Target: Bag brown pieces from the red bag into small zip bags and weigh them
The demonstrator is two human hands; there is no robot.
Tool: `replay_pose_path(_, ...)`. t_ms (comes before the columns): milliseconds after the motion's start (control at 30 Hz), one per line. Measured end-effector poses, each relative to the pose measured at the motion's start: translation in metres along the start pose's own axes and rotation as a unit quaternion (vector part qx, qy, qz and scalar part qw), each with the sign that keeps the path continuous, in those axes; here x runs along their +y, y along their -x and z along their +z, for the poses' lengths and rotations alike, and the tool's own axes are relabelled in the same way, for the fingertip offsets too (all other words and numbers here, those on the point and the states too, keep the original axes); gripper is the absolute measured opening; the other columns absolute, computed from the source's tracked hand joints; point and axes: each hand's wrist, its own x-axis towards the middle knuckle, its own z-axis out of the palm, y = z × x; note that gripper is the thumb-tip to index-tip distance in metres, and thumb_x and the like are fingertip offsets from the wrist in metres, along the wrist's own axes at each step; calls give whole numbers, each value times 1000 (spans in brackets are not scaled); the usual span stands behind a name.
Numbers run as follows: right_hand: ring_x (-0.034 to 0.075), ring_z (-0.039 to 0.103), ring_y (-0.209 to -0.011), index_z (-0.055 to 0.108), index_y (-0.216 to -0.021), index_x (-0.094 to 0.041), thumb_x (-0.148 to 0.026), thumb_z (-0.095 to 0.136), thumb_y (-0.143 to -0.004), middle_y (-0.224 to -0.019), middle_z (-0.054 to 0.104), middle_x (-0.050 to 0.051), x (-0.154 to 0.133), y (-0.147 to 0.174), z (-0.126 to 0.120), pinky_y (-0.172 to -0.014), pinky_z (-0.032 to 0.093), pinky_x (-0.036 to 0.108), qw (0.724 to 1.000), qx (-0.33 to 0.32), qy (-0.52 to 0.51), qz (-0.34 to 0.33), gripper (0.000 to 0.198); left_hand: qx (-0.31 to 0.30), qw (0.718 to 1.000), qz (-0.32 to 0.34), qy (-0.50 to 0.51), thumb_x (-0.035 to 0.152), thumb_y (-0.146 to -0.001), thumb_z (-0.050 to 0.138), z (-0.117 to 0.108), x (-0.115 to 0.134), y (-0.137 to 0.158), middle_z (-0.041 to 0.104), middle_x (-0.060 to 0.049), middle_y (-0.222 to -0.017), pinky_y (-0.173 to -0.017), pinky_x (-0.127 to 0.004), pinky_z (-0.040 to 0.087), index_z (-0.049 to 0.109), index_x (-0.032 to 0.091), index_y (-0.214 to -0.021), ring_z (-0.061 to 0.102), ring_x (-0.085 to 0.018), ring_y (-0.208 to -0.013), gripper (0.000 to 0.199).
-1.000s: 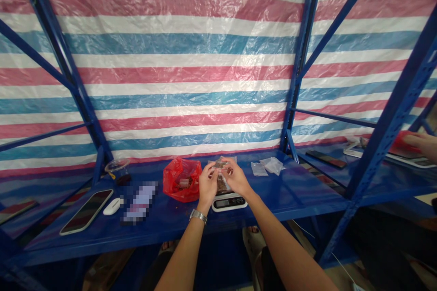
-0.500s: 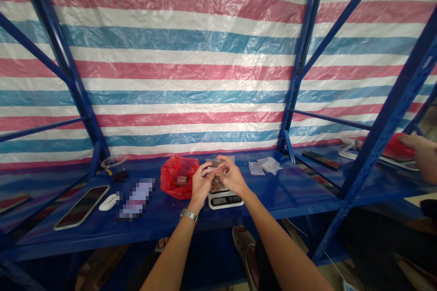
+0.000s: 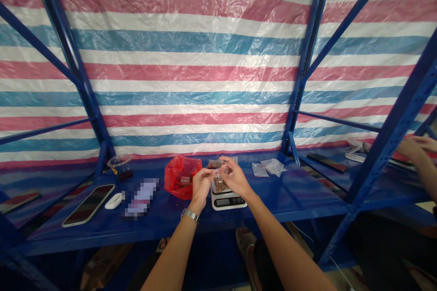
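My left hand (image 3: 202, 185) and my right hand (image 3: 236, 179) pinch the top edge of a small clear plastic bag (image 3: 220, 184) between thumbs and fingers. Small brown pieces show inside the bag, which hangs over or rests on a white digital scale (image 3: 229, 203); I cannot tell which. The scale's dark display faces me, its digits too small to read. Just left of my left hand stands an open red plastic bag (image 3: 182, 177) with a small container and brown bits in it. Behind my hands lies another filled clear bag (image 3: 214, 163), partly hidden.
Flat clear bags (image 3: 271, 167) lie to the right on the blue shelf (image 3: 300, 200). On the left are a phone (image 3: 89, 205), a white case (image 3: 114, 201), a blurred-out item and a plastic cup (image 3: 120, 168). Blue posts flank me; another person's hands (image 3: 414, 148) work at far right.
The view has shifted slightly, moving the scene right. My left fingers have straightened somewhat along the bag's edge, showing more of the bag and scale. The other person's second hand has appeared.
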Motion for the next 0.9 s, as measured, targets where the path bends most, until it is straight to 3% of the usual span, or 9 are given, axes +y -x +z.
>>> replay_pose_path(133, 14, 58, -68, 59, -126, -22, -29, 65, -82, -83, 65, -2, -3, 0, -2, -68, 47, 29, 1000, 21, -8, 3, 44, -14, 1000, -12, 20, 42, -71, 81, 4, 0, 2, 72, -1, -70, -69, -25, 48, 75, 16, -72, 63, -15, -70, 27)
replay_pose_path(267, 17, 64, -75, 60, -126, -22, -35, 69, -83, -87, 69, 0, 0, -2, -3, -72, 49, 30, 999, 27, -31, 16, 46, -18, 999, -14, 33, 49, -79, 76, 9, 1, 1, 76, -4, -82, -74, -27, 49, 78, 15, -84, 65, -17, -76, 34)
replay_pose_path(400, 19, 67, -77, 62, -123, -21, -34, 69, -82, -85, 71, 1, 4, -4, -4, -78, 52, 33, 998, 39, -38, 20, 44, 9, 996, 60, -63, 48, -88, 69, 5, 9, 3, 78, -7, -93, -83, -31, 52, 78, 17, -93, 70, -22, -87, 33)
replay_pose_path(533, 20, 67, -73, 64, -118, -19, -37, 65, -81, -87, 73, 4, 3, -13, -24, -70, 53, 33, 983, 179, 17, 48, 41, 57, 953, 188, -232, 36, -98, 55, -10, 19, 5, 76, -9, -105, -92, -35, 51, 75, 21, -102, 68, -23, -99, 25)
replay_pose_path(667, 24, 71, -80, 65, -113, -19, -39, 62, -84, -92, 75, 7, 9, -36, -60, -75, 54, 36, 933, 324, 149, 49, 35, 120, 908, 192, -352, 31, -98, 51, -31, 24, 0, 74, -9, -102, -96, -40, 49, 74, 21, -99, 64, -26, -101, 25)
replay_pose_path(767, 26, 73, -94, 67, -110, -20, -32, 56, -89, -100, 77, 9, 28, -57, -77, -85, 54, 37, 923, 270, 266, 65, 27, 172, 882, 153, -411, 29, -97, 50, -47, 28, -7, 73, -11, -106, -102, -44, 46, 74, 20, -97, 62, -28, -105, 26)
replay_pose_path(900, 26, 75, -93, 74, -99, -18, -16, 59, -83, -98, 80, 11, 62, -72, -74, -84, 56, 34, 930, 58, 349, 103, 22, 199, 840, 68, -500, 28, -97, 47, -62, 36, -10, 69, -15, -116, -105, -46, 42, 76, 19, -105, 56, -32, -117, 31)
